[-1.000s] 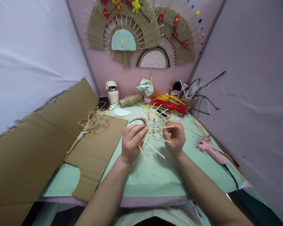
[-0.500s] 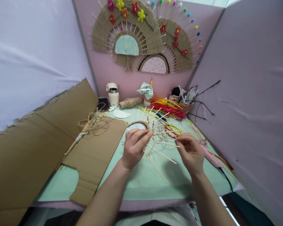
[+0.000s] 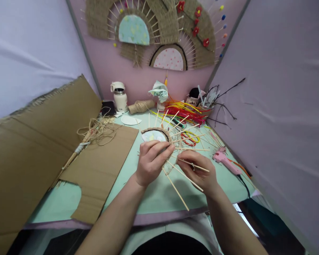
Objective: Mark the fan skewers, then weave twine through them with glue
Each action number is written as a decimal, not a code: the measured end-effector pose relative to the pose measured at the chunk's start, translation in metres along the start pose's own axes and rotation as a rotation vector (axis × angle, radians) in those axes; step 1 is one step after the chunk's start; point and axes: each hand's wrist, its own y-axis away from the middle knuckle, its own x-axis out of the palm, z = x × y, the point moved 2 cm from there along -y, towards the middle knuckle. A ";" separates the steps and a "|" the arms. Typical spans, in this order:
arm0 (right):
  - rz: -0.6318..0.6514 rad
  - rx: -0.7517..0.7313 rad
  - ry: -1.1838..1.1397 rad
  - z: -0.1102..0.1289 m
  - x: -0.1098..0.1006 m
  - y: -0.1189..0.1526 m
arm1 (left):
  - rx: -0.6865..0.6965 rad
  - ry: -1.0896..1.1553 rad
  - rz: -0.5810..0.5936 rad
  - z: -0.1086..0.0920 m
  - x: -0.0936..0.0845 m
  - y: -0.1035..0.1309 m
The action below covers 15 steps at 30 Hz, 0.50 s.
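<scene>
My left hand (image 3: 154, 161) grips the lower right edge of a small half-round fan piece (image 3: 155, 135), which has a pale patterned centre and a brown cord rim. Thin wooden sticks (image 3: 178, 187) fan out from its rim, upward, to the right and down toward me. Close to the rim on the right, my right hand (image 3: 198, 170) is pinched among the sticks, with one stick crossing its fingers. Whatever lies between those fingertips is too small to make out. Thin twine (image 3: 171, 170) shows beside the lower sticks.
Cardboard (image 3: 106, 163) and twine-topped sticks (image 3: 89, 136) lie left. Behind are a white bottle (image 3: 120, 99), a twine roll (image 3: 141, 106) and red and yellow stems (image 3: 184, 112). A pink glue gun (image 3: 227, 161) lies right. Finished fans (image 3: 168, 58) hang on the back wall.
My right hand has moved left, in close to the rim and among the sticks. My left hand keeps its grip. The camera view has tipped down, showing less of the wall fans.
</scene>
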 end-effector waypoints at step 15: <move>-0.048 0.086 -0.052 -0.007 0.004 0.003 | -0.012 0.010 0.017 0.003 0.004 0.002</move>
